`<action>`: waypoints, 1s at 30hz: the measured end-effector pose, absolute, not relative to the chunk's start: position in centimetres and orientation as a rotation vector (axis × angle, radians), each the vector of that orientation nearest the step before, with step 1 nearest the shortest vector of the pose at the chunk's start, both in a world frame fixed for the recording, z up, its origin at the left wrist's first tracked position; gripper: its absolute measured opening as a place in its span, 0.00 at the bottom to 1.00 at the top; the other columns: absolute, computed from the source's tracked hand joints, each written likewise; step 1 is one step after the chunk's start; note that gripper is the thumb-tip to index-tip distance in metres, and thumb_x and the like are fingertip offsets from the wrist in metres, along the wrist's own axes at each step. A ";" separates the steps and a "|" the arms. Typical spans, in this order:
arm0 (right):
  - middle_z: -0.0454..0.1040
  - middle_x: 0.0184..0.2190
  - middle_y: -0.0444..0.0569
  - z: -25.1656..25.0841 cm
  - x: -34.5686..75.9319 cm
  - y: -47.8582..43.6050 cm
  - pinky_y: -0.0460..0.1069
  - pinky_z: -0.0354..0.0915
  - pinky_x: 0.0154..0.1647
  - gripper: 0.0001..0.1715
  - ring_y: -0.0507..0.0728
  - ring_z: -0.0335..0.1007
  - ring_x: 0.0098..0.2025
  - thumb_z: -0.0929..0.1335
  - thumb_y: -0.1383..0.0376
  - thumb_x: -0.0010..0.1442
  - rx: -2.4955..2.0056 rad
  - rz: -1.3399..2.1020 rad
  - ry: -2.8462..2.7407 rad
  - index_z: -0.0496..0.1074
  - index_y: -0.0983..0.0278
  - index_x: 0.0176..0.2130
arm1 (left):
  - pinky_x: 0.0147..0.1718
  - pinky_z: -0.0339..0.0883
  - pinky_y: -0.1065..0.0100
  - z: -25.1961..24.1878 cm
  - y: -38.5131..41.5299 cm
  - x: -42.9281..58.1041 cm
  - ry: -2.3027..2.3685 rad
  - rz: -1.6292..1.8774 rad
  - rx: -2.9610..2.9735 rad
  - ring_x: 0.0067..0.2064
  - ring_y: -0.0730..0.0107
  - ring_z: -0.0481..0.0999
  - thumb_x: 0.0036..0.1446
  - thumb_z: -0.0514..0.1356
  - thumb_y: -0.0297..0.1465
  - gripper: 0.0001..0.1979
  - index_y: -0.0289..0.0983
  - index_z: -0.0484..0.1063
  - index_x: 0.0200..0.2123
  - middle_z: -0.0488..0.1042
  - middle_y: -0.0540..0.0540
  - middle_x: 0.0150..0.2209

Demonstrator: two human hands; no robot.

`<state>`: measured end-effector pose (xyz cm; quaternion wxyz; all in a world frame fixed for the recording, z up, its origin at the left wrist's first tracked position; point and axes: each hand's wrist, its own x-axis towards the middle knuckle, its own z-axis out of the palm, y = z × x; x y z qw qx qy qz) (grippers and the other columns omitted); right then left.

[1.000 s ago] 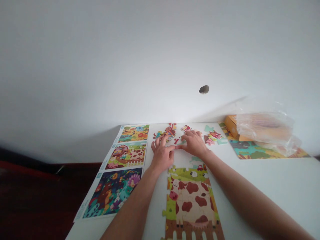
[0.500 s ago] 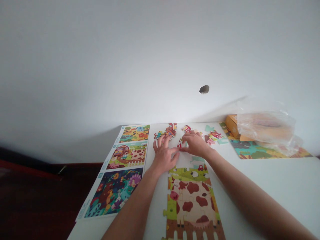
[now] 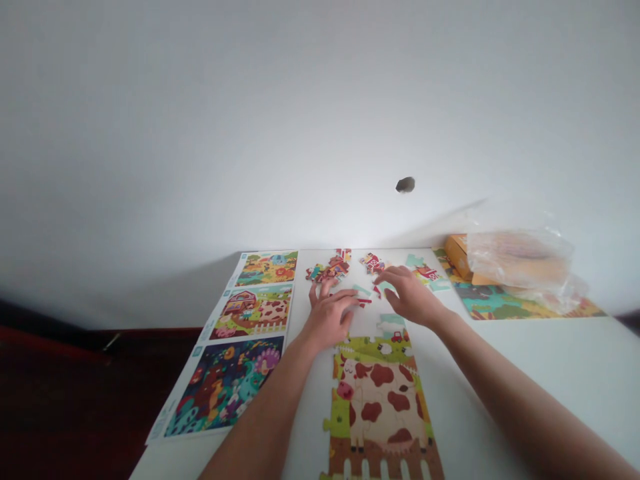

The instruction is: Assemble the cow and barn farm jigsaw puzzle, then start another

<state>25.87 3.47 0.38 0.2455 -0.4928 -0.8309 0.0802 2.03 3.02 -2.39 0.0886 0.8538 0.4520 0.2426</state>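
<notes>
Left hand (image 3: 329,317), grip not determinable, is at a red-and-teal puzzle piece (image 3: 364,301), and right hand (image 3: 382,287), fingers parted, is beside a small red piece (image 3: 377,292), both pieces beyond the joined cow section (image 3: 383,400) on the worktop (image 3: 550,353); pieces are best kept flat, edges matched before pressing.

left grip (image 3: 326,318): at red-striped piece (image 3: 365,301) | right grip (image 3: 409,295): by red piece (image 3: 377,292)

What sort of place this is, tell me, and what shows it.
Probably a room in a home, though that's unconfirmed: a white table against a plain wall, with a partly assembled cow puzzle and a sheet of printed pictures on it.
</notes>
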 end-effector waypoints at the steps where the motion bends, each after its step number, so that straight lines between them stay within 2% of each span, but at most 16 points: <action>1: 0.74 0.46 0.54 -0.1 26.6 2.4 0.59 0.64 0.54 0.15 0.63 0.68 0.50 0.66 0.71 0.60 -1.361 0.190 -2.250 0.74 0.60 0.46 | 0.64 0.42 0.41 -2.4 3.0 2.1 1.333 0.707 2.544 0.63 0.49 0.61 0.57 0.61 0.27 0.14 0.48 0.79 0.44 0.77 0.50 0.53; 3: 0.73 0.47 0.56 -1.2 27.8 0.5 0.62 0.65 0.53 0.12 0.65 0.68 0.50 0.66 0.64 0.63 -1.334 0.153 -2.208 0.74 0.60 0.47 | 0.64 0.43 0.42 -2.4 2.9 2.3 1.333 0.698 2.546 0.60 0.50 0.64 0.58 0.61 0.29 0.11 0.48 0.80 0.42 0.78 0.49 0.51; 8: 0.73 0.45 0.54 -1.7 28.5 -0.8 0.62 0.64 0.55 0.11 0.63 0.69 0.49 0.65 0.63 0.65 -1.204 0.179 -2.078 0.75 0.57 0.46 | 0.64 0.46 0.44 -2.2 2.9 2.6 1.379 0.733 2.553 0.57 0.52 0.65 0.59 0.62 0.32 0.12 0.47 0.79 0.45 0.78 0.47 0.47; 13: 0.73 0.42 0.55 -1.8 28.1 0.6 0.58 0.67 0.48 0.10 0.61 0.70 0.43 0.67 0.66 0.62 -1.132 0.299 -2.298 0.78 0.60 0.42 | 0.63 0.46 0.43 -2.5 3.1 2.3 1.384 0.703 2.584 0.62 0.50 0.60 0.58 0.61 0.29 0.13 0.49 0.80 0.44 0.75 0.48 0.54; 17: 0.73 0.41 0.54 -2.7 28.4 1.0 0.55 0.68 0.47 0.09 0.59 0.70 0.43 0.67 0.68 0.61 -1.110 0.352 -2.290 0.78 0.61 0.40 | 0.63 0.46 0.45 -2.3 3.1 2.1 1.357 0.667 2.587 0.60 0.51 0.61 0.59 0.60 0.30 0.13 0.50 0.80 0.44 0.77 0.49 0.50; 23: 0.73 0.40 0.54 -3.0 28.3 1.2 0.54 0.69 0.47 0.11 0.59 0.71 0.43 0.66 0.68 0.61 -1.115 0.410 -2.238 0.78 0.61 0.41 | 0.63 0.49 0.48 -2.0 2.9 2.3 1.335 0.688 2.566 0.57 0.52 0.65 0.56 0.63 0.35 0.18 0.48 0.77 0.51 0.77 0.46 0.47; 27: 0.74 0.40 0.53 -3.1 28.3 1.3 0.54 0.69 0.46 0.12 0.58 0.72 0.42 0.66 0.68 0.62 -1.118 0.422 -2.224 0.78 0.61 0.42 | 0.63 0.52 0.51 -1.8 2.7 2.3 1.215 0.707 2.583 0.55 0.54 0.66 0.56 0.64 0.36 0.18 0.48 0.77 0.51 0.77 0.46 0.45; 30: 0.73 0.40 0.53 -3.1 28.3 1.3 0.54 0.69 0.46 0.11 0.58 0.72 0.42 0.66 0.68 0.62 -1.120 0.426 -2.214 0.78 0.61 0.42 | 0.64 0.49 0.50 -1.7 2.6 2.3 1.137 0.672 2.593 0.54 0.54 0.66 0.55 0.65 0.37 0.17 0.50 0.78 0.49 0.77 0.47 0.45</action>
